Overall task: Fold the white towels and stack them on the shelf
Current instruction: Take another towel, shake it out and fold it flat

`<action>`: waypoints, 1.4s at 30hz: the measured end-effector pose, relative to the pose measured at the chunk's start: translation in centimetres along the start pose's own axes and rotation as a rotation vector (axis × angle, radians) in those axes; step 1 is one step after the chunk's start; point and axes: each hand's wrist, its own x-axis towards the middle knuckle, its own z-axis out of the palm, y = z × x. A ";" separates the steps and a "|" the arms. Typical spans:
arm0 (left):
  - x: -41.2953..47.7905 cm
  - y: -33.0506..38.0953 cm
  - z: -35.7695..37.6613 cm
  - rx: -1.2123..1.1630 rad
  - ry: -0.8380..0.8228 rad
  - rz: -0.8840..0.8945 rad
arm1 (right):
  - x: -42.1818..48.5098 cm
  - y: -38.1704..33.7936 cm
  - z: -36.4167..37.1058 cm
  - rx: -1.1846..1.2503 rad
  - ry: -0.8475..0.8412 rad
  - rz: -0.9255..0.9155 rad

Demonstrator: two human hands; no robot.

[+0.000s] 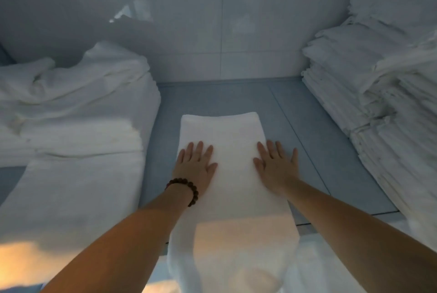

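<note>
White glossy wall panels (189, 21) fill the back, w/ a blurry reflection I can't make out. Left side has a big rumpled heap of white towels (71, 103): soft terry, loose folds on top, flatter layers underneath, cut off by the frame edge. On the right is a tall stack of folded towels (378, 91) w/ thin layered edges, a bit ragged; its top and right side run out of view.

Between them is the grey-blue shelf (295, 127), smooth and flat w/ a seam line across it. In the middle of it lies one white towel (222, 132), a long narrow fluffy strip w/ the far end squared off. The near end hangs over the front edge and gets lost in warm orange light, so I can't tell where it stops.

Left hand (196, 165) lies flat on the towel by its left edge, fingers straight and slightly apart. Right hand (276, 167) lies flat across the right edge, fingers spread. There's a dark brown bead bracelet (186, 186) on the left wrist.
</note>
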 end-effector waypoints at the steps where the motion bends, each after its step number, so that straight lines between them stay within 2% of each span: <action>1: -0.1 0.1 -0.4 0.002 -0.025 -0.039 | -0.4 0.1 -0.3 -0.016 0.003 -0.001; 3: -1.3 1.0 -1.0 -0.020 -0.010 -0.079 | -2.0 -0.7 -0.5 0.012 0.061 -0.035; 5: -3.9 2.1 -0.6 -0.061 0.060 -0.018 | -4.3 -2.2 0.1 0.061 0.120 -0.089; 7: -7.0 3.0 0.3 -0.072 0.075 0.060 | -6.4 -3.7 1.1 0.082 0.097 -0.130; 11: -8.5 2.6 1.7 -0.020 0.066 0.076 | -7.3 -4.7 2.8 0.056 0.012 -0.124; 17: -5.1 1.7 1.9 0.000 0.094 0.072 | -4.2 -4.5 2.7 0.067 0.099 -0.163; 27: 5.3 0.3 1.1 0.004 0.074 0.030 | 7.0 -4.1 0.8 0.025 0.118 -0.224; 33: 5.0 -0.3 -0.1 -0.003 -0.053 0.099 | 6.5 -3.6 -0.1 -0.017 0.039 -0.278; 38: -2.0 0.0 0.5 0.004 -0.087 0.308 | 0.6 -2.3 0.6 -0.009 -0.039 -0.512; 40: -3.9 -0.9 0.2 0.032 -0.091 0.283 | -1.4 -0.5 0.3 -0.045 -0.072 -0.508; 42: -5.3 -1.8 -0.6 -0.047 -0.158 0.195 | -2.9 1.6 -0.8 0.045 -0.124 -0.446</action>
